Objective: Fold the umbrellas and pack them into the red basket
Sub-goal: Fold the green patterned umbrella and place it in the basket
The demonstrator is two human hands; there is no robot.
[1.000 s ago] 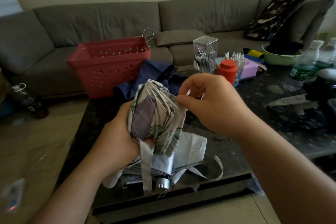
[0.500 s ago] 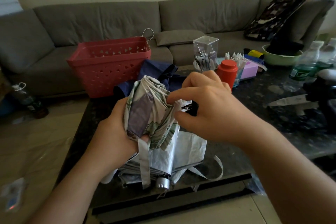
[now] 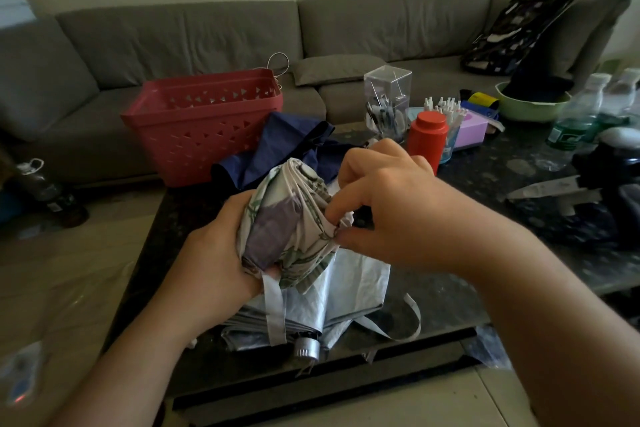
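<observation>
Head view, looking down over a dark worktop [image 3: 467, 288] in front of a grey sofa [image 3: 214, 35]. At the centre, a patterned umbrella [image 3: 287, 218], collapsed and half rolled, held upright above the worktop. Left hand [image 3: 214, 253] wrapped around its lower part from 9 o'clock, fingers curled on the cloth. Right hand [image 3: 388, 204] at 3 o'clock of the bundle, fingertips pinching a loose fold and pressing it in against the roll. Closing strap [image 3: 275, 308] hanging free below the left hand, not yet wound around.

Under the hands, toward 6 o'clock, a silver umbrella [image 3: 349, 291] lying flat on the worktop, cloth spread loose, its knob end [image 3: 306, 350] pointing to the near edge; not rolled, not fastened. Toward 12 o'clock from the hands, a dark blue umbrella [image 3: 287, 142] in a loose heap, also unfolded as far as can be seen.

Red basket [image 3: 204, 125] at 11 o'clock, at the far left corner of the worktop, just beside the blue heap; nothing visible inside through the holes or over the rim, though the bottom is hidden.

Judged from this: early in the task. First umbrella in the middle of rolling, with folds to tidy and strap to close. Two more to fold, and all three to be packed.
</observation>
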